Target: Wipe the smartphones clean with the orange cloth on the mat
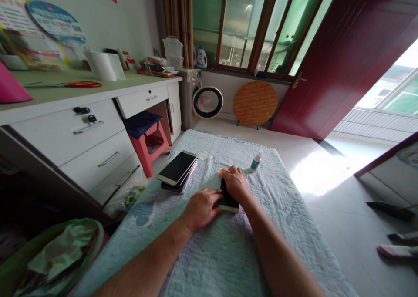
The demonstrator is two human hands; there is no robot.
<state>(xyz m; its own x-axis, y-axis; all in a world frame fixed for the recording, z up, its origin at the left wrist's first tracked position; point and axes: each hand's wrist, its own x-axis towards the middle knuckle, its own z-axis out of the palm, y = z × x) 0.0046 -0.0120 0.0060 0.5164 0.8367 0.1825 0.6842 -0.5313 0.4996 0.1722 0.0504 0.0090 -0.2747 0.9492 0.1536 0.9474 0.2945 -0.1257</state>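
Observation:
A smartphone (228, 204) with a dark screen and a pale bottom edge lies flat on the cloth-covered table. My left hand (203, 207) grips its left side, fingers over the edge. Over the upper part of the screen, my right hand (235, 183) presses down with closed fingers on a small orange piece (223, 172). Most of that piece is hidden under the fingers, so whether it is cloth or sponge I cannot make out. To the left is a stack of several smartphones (178, 170). A small spray bottle (256, 161) with a blue label stands beyond my right hand.
A quilted pale blue cloth (281, 227) covers the table. On the left are a white desk (72, 140), a red stool (150, 151) and a green-rimmed bin (96, 240). Farther back stand a washing machine (190, 101) with its door ajar and a round wooden tabletop (255, 102).

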